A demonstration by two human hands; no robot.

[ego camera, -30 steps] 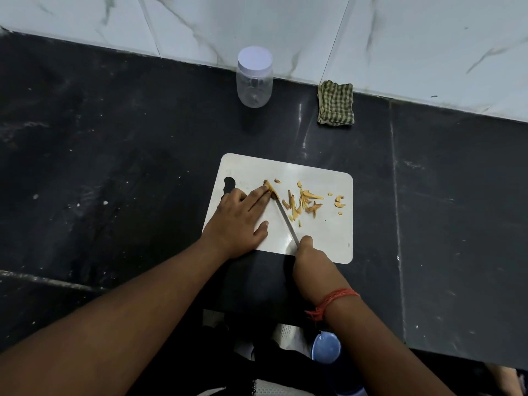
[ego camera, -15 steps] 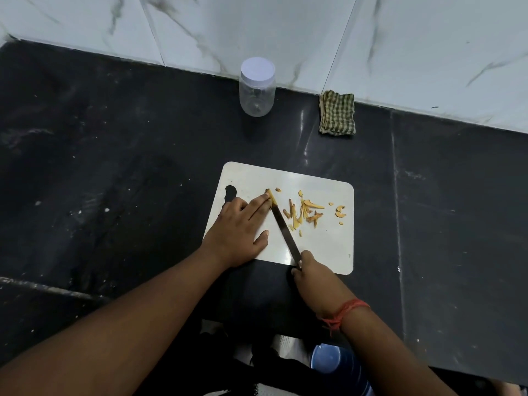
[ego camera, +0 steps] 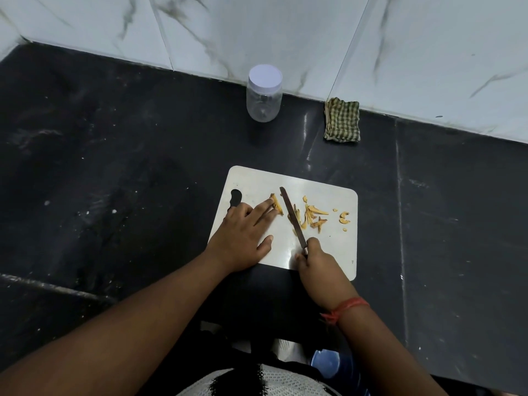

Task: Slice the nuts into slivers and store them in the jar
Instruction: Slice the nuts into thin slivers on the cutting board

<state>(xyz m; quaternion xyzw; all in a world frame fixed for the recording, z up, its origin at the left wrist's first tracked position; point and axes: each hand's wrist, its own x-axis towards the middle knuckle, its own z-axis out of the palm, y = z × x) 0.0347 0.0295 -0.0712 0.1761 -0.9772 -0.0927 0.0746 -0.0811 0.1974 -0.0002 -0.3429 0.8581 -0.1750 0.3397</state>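
Note:
A white cutting board (ego camera: pixel 328 252) lies on the black counter. My left hand (ego camera: pixel 243 238) rests flat on it, fingertips pressing a pale nut piece (ego camera: pixel 276 204). My right hand (ego camera: pixel 317 261) grips the handle of a knife (ego camera: pixel 293 217) whose blade points away from me, just right of that nut piece. Several nut slivers (ego camera: pixel 311 215) lie right of the blade, and a curled bit (ego camera: pixel 344 218) sits near the board's right edge. A clear jar (ego camera: pixel 264 94) with a white lid on stands at the wall.
A folded green checked cloth (ego camera: pixel 342 120) lies by the marble wall, right of the jar. The black counter (ego camera: pixel 114 181) stretches left and right of the board. Below the counter's front edge I see a blue round object (ego camera: pixel 327 362).
The knife blade has moved right, away from the nut piece under my left fingertips, leaving a gap. My left hand stayed on the board.

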